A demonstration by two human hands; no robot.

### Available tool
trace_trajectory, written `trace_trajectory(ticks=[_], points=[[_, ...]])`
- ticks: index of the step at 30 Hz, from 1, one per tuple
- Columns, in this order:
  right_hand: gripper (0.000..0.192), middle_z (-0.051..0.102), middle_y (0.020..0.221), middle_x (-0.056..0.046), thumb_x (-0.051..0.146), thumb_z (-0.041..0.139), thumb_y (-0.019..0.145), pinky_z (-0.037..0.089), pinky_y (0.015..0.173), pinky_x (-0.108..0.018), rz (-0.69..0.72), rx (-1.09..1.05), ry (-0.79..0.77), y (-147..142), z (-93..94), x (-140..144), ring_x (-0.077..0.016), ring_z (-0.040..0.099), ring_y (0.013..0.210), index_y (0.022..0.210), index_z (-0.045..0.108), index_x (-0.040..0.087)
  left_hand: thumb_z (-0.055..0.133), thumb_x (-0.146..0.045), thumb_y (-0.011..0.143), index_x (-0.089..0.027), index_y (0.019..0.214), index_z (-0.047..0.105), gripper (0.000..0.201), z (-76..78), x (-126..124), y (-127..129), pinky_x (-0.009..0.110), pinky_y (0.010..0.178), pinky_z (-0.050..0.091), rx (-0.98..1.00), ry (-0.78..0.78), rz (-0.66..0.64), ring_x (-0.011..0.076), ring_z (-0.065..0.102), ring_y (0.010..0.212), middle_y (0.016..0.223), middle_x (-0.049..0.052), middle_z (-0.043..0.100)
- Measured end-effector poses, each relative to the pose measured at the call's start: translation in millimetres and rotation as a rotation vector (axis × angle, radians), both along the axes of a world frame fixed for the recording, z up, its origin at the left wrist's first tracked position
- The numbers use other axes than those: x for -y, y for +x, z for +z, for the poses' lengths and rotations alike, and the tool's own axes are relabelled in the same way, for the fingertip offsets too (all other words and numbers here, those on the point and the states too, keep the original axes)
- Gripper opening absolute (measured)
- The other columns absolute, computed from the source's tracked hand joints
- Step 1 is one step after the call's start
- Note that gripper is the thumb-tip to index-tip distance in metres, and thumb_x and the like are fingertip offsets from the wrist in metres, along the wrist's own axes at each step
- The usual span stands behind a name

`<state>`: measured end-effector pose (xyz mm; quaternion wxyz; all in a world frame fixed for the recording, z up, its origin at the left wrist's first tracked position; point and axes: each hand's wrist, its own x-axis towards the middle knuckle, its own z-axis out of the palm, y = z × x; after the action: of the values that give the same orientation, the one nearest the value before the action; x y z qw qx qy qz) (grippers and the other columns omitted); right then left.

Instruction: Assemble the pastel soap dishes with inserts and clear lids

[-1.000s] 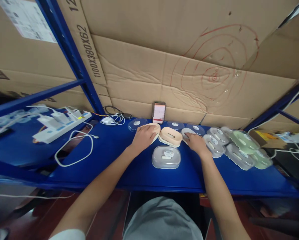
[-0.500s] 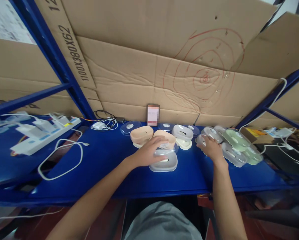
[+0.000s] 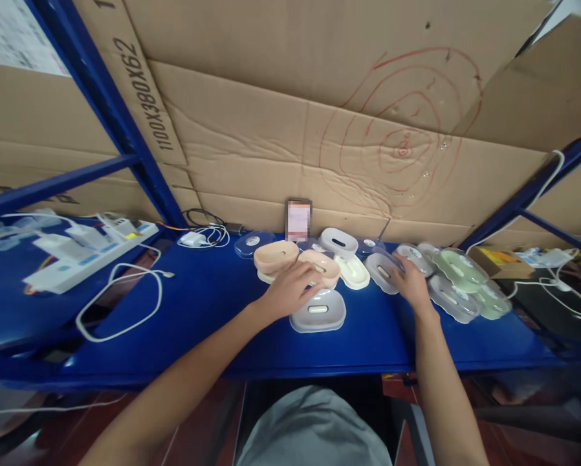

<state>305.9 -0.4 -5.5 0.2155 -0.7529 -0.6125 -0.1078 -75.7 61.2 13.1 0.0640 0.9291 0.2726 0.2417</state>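
Head view: left hand [image 3: 289,294] over lidless peach dish [image 3: 328,274], right hand [image 3: 413,281] at grey dish [image 3: 376,270], both grips unclear; beyond right hand, green dish [image 3: 458,268] still lidded.

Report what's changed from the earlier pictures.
The left hand has moved right, from the left peach oval plastic dish to the right peach dish. The right hand has let go of the grey oval plastic tray and shifted right to another grey oval dish; the tray lies farther back, baring a cream oval base. The label atop the front grey oval dish no longer shows. The green lidded dishes stayed put.
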Motion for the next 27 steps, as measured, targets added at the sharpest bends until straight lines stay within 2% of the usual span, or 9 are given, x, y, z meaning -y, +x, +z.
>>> trace_trajectory(ticks=[3, 6, 8, 11, 13, 16, 20, 24, 27], points=[[0.054, 0.056, 0.153, -0.023, 0.037, 0.044, 0.104, 0.042, 0.113, -0.058, -0.083, 0.021, 0.085, -8, 4.8, 1, -0.0397, 0.052, 0.14, 0.153, 0.052, 0.015, 0.072, -0.061, 0.097, -0.025, 0.107, 0.076, 0.038, 2.9, 17, -4, 0.038, 0.1, 0.052, -0.08, 0.0, -0.185, 0.024, 0.07, 0.101, 0.107, 0.004, 0.074], [0.043, 0.066, 0.137, -0.018, 0.038, 0.051, 0.102, 0.044, 0.109, -0.052, -0.065, 0.047, 0.088, -25, 7.5, 2, -0.0373, 0.058, 0.128, 0.139, 0.064, 0.02, 0.084, -0.058, 0.088, -0.023, 0.107, 0.075, 0.041, -1.0, 27, -2, 0.039, 0.094, 0.052, -0.134, 0.012, -0.261, 0.025, 0.07, 0.096, 0.109, 0.006, 0.074], [0.034, 0.071, 0.122, -0.015, 0.033, 0.048, 0.103, 0.049, 0.101, -0.044, -0.04, 0.055, 0.063, -34, 7.9, 4, -0.0322, 0.064, 0.114, 0.126, 0.07, 0.021, 0.082, -0.048, 0.093, -0.023, 0.112, 0.075, 0.032, -3.8, 29, 1, 0.038, 0.096, 0.052, -0.148, 0.014, -0.294, 0.025, 0.072, 0.101, 0.115, 0.006, 0.074], [0.038, 0.073, 0.118, -0.016, 0.023, 0.038, 0.103, 0.049, 0.098, -0.043, -0.059, 0.074, 0.047, -42, 7.9, 9, -0.0307, 0.065, 0.109, 0.119, 0.072, 0.02, 0.07, -0.04, 0.104, -0.025, 0.12, 0.074, 0.022, -3.0, 29, 2, 0.037, 0.101, 0.051, -0.135, 0.009, -0.312, 0.024, 0.073, 0.11, 0.118, 0.005, 0.077], [0.041, 0.074, 0.117, -0.016, 0.023, 0.036, 0.105, 0.047, 0.1, -0.045, -0.073, 0.095, 0.025, -46, 6.3, 14, -0.032, 0.066, 0.111, 0.12, 0.074, 0.019, 0.061, -0.038, 0.109, -0.024, 0.122, 0.073, 0.022, 0.4, 28, 2, 0.037, 0.102, 0.051, -0.112, 0.007, -0.293, 0.0234, 0.074, 0.112, 0.118, 0.005, 0.078], [0.042, 0.078, 0.113, -0.018, 0.039, 0.043, 0.109, 0.046, 0.1, -0.047, -0.084, 0.122, -0.036, -54, -0.6, 24, -0.0352, 0.067, 0.112, 0.13, 0.072, 0.018, 0.055, -0.034, 0.112, -0.023, 0.122, 0.072, 0.022, 4.5, 27, 1, 0.038, 0.102, 0.051, -0.086, 0.013, -0.264, 0.0235, 0.074, 0.112, 0.117, 0.005, 0.08], [0.044, 0.077, 0.128, -0.021, 0.042, 0.052, 0.106, 0.043, 0.104, -0.05, -0.099, 0.137, -0.102, -61, -11.4, 29, -0.0373, 0.066, 0.12, 0.138, 0.068, 0.017, 0.059, -0.032, 0.11, -0.022, 0.119, 0.07, 0.018, 0.8, 28, 2, 0.038, 0.1, 0.051, -0.09, 0.041, -0.279, 0.0241, 0.075, 0.108, 0.115, 0.006, 0.08], [0.04, 0.077, 0.126, -0.021, 0.035, 0.045, 0.108, 0.042, 0.105, -0.05, -0.101, 0.11, -0.109, -55, -12.0, 22, -0.0354, 0.069, 0.118, 0.134, 0.07, 0.016, 0.063, -0.03, 0.108, -0.021, 0.118, 0.069, 0.015, -8.5, 31, 9, 0.039, 0.105, 0.047, -0.107, 0.084, -0.31, 0.0242, 0.073, 0.112, 0.115, 0.006, 0.079], [0.047, 0.077, 0.127, -0.021, 0.037, 0.036, 0.111, 0.045, 0.104, -0.05, -0.084, 0.075, -0.061, -47, -6.4, 17, -0.0352, 0.069, 0.118, 0.136, 0.069, 0.016, 0.062, -0.027, 0.108, -0.021, 0.12, 0.069, 0.015, -12.9, 35, 15, 0.042, 0.108, 0.044, -0.103, 0.124, -0.284, 0.0254, 0.071, 0.116, 0.122, 0.007, 0.077]])
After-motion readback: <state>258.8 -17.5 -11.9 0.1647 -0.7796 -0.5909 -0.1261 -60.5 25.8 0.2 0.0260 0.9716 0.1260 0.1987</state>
